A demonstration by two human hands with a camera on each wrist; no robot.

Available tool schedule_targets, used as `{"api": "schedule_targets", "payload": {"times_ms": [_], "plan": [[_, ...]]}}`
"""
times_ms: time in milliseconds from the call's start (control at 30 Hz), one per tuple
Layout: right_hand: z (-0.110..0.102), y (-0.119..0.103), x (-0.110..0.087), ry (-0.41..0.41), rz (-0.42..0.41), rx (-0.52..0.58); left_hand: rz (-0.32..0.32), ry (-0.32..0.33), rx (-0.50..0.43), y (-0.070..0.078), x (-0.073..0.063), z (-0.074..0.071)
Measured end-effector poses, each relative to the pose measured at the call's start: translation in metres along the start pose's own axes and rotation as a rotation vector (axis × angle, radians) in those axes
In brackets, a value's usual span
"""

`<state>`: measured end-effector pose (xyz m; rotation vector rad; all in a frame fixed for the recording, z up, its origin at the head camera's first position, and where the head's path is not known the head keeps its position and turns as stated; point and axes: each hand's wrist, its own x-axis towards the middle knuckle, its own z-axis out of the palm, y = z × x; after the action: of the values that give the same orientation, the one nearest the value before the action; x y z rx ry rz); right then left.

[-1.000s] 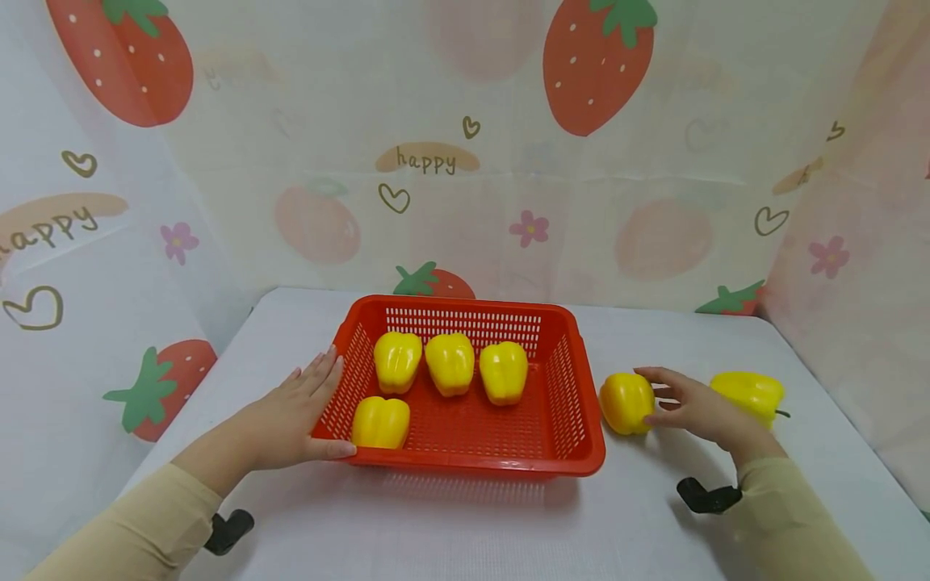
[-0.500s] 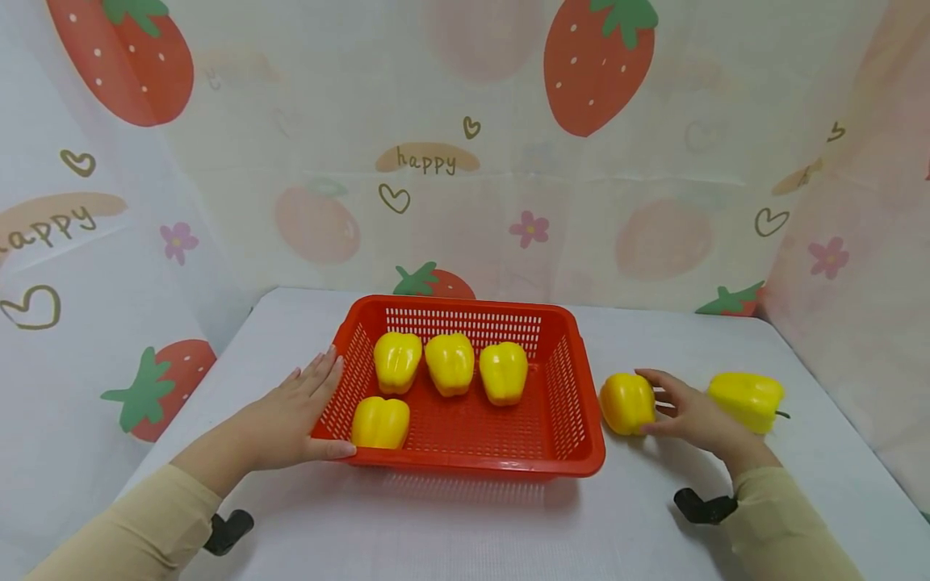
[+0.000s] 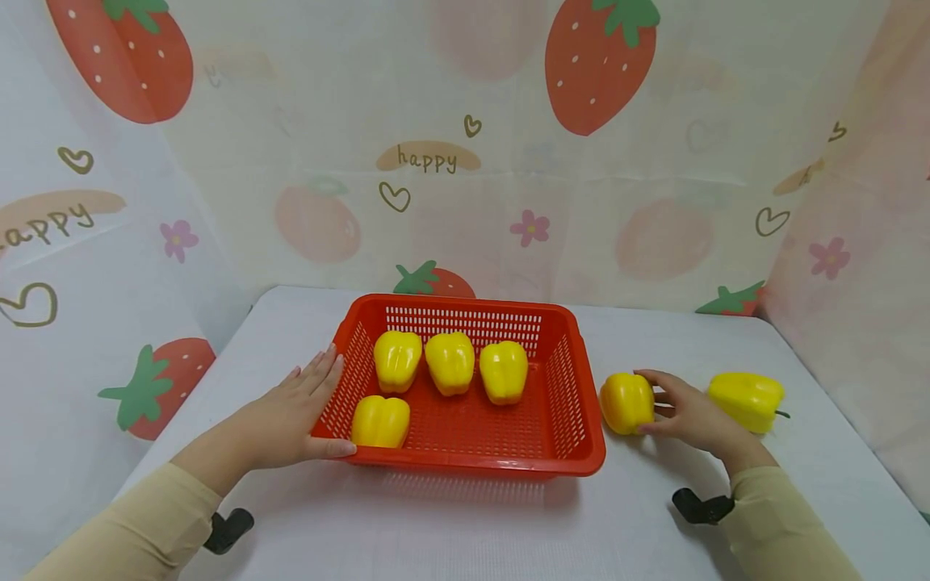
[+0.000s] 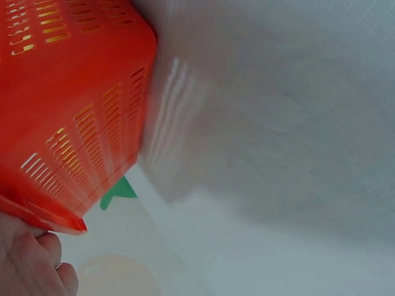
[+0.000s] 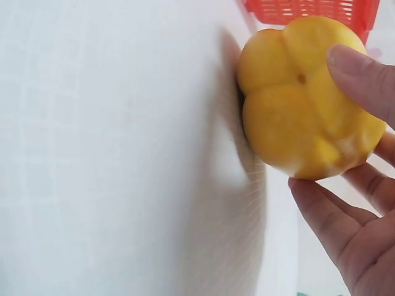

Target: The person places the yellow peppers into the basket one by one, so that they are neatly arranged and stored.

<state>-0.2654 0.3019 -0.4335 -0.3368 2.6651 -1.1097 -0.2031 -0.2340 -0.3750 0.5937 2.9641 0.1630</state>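
A red plastic basket with slotted walls stands on the white table. My left hand rests on its left rim with fingers extended, the thumb lying on the near rim by the corner; in the left wrist view only part of that hand shows against the rim. Right of the basket, my right hand holds a yellow bell pepper between thumb and fingers. The right wrist view shows the thumb across the lobed bottom of this pepper, close to the table surface.
Three yellow bell peppers line the basket's back part, the middle one among them. Another pepper sits in its near left corner. Behind my right hand a yellow bell pepper with a dark stem lies on the table. A strawberry-print cloth hangs behind.
My right hand and forearm have shifted very slightly, fingers still at the same pepper. The left hand and the basket have stayed in place.
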Motion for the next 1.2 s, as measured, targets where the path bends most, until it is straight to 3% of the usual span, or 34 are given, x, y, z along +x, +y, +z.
{"api": "schedule_targets", "payload": {"times_ms": [600,1200], "plan": [[-0.004,0.000,-0.003,0.033,-0.036,-0.020,-0.003,0.001,0.011,-0.001,0.001,0.003],[-0.038,-0.036,-0.009,0.048,-0.179,-0.052,-0.004,-0.002,0.008,0.000,-0.001,0.000]]}}
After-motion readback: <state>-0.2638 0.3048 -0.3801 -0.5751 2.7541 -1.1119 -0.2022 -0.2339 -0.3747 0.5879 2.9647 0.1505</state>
